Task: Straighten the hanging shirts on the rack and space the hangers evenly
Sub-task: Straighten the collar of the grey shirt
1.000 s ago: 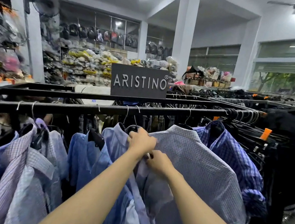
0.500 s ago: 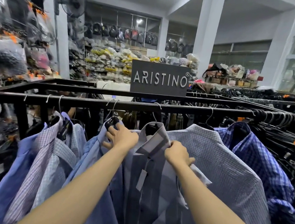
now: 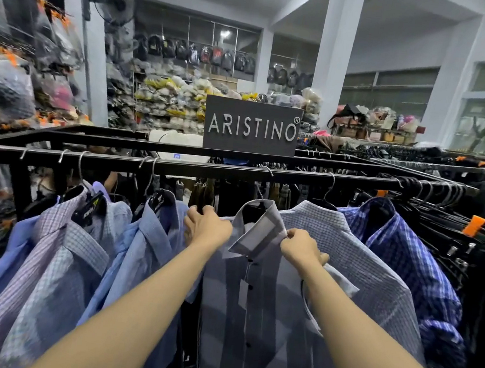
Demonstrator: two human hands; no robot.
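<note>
Since a moment ago you've turned the grey striped shirt (image 3: 253, 307) to face you — left hand (image 3: 206, 228) grips its shoulder, right hand (image 3: 302, 247) pinches the collar — hanging on the black rail (image 3: 206, 169) between blue and checked shirts.

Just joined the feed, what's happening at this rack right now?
A person is tidying shirts on a black clothes rail in a shop. Both hands are on the grey striped shirt at the centre: the left hand grips its left shoulder, the right hand pinches the collar's right side. Blue checked shirts hang bunched to the left, a pale checked shirt close on the right.
</note>
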